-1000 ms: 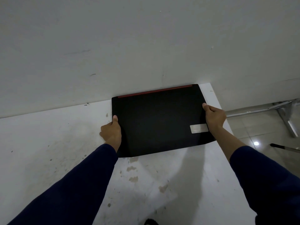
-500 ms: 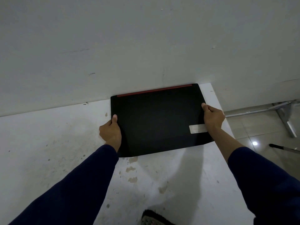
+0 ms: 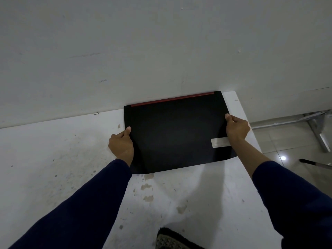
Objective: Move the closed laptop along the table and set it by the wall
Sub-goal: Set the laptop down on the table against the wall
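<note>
The closed black laptop (image 3: 176, 130) lies flat on the white table (image 3: 53, 159), near the table's right end. A red strip runs along its far edge, which touches the grey wall (image 3: 143, 51). A pale sticker sits near its right side. My left hand (image 3: 121, 144) grips the laptop's left edge, thumb on top. My right hand (image 3: 237, 127) grips the right edge, thumb on the lid. Both forearms wear dark blue sleeves.
The table top is stained and scuffed. Its right edge (image 3: 251, 133) drops to a tiled floor with a metal frame leg (image 3: 318, 133) and a dark stick (image 3: 314, 163). A dark patterned object (image 3: 172, 239) shows at the bottom edge.
The laptop and both hands have barely moved; the grip is the same. The view has tipped slightly, bringing the patterned object into sight at the bottom.
</note>
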